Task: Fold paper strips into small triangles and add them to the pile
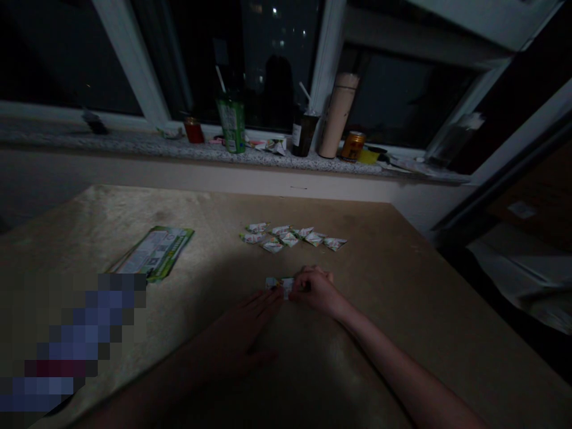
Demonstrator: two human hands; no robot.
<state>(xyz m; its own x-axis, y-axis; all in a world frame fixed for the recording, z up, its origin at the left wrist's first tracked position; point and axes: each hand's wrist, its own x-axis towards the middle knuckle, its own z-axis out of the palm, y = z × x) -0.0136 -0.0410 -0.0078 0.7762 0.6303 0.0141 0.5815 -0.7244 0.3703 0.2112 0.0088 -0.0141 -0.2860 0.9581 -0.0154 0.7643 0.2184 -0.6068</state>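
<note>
A small folded piece of printed paper (pixel 277 284) lies on the brown table (pixel 402 286). My right hand (pixel 315 289) is curled closed and pinches its right end. My left hand (pixel 243 333) lies flat with fingers stretched out, fingertips touching the paper's near edge. Beyond the hands, several small folded paper pieces (pixel 292 236) lie together in a cluster.
A stack of green printed sheets (pixel 154 253) lies to the left on the table. On the stone windowsill (pixel 134 143) stand a green bottle (pixel 232 125), a red can (pixel 193 130), a dark cup (pixel 304 134), a tan cylinder (pixel 337 116) and a gold can (pixel 353 146). The room is dim.
</note>
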